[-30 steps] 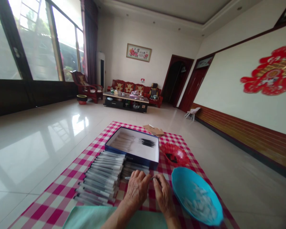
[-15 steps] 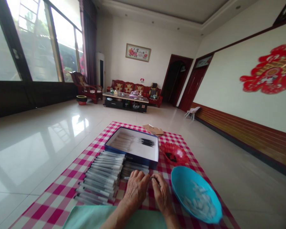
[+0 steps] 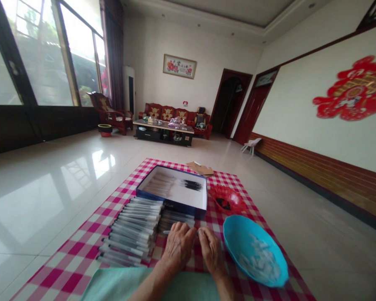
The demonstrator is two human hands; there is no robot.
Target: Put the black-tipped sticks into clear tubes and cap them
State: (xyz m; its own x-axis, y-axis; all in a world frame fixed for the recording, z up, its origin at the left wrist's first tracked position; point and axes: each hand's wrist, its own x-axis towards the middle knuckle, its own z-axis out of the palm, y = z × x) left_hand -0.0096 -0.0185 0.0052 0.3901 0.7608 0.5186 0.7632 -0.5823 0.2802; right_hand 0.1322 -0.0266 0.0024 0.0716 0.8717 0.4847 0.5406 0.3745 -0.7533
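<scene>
My left hand [image 3: 179, 242] is closed round a pen, whose pale end sticks out to the left of the fingers. My right hand [image 3: 209, 247] is pinched at the pen's other end, close beside the left; anything between its fingertips is too small to make out. Left of my hands lies a long pile of clear pens [image 3: 134, 225] with dark ends. More pens [image 3: 175, 219] lie just beyond my left hand, against a blue-edged box [image 3: 192, 200] that holds clear tubes and black parts. To the right stands a blue bowl [image 3: 235, 238] with small clear pieces.
A red dish [image 3: 238, 200] with dark bits sits beyond the blue bowl. Brown cardboard [image 3: 200, 169] lies at the far edge of the checked tablecloth [image 3: 62, 267]. A green cloth [image 3: 113, 284] is under my forearms. A low table [image 3: 163, 133] and sofa are farther off.
The view has shifted slightly. My right fingertips have closed in at the pen's end, and the dark piece seen there earlier is now mostly hidden.
</scene>
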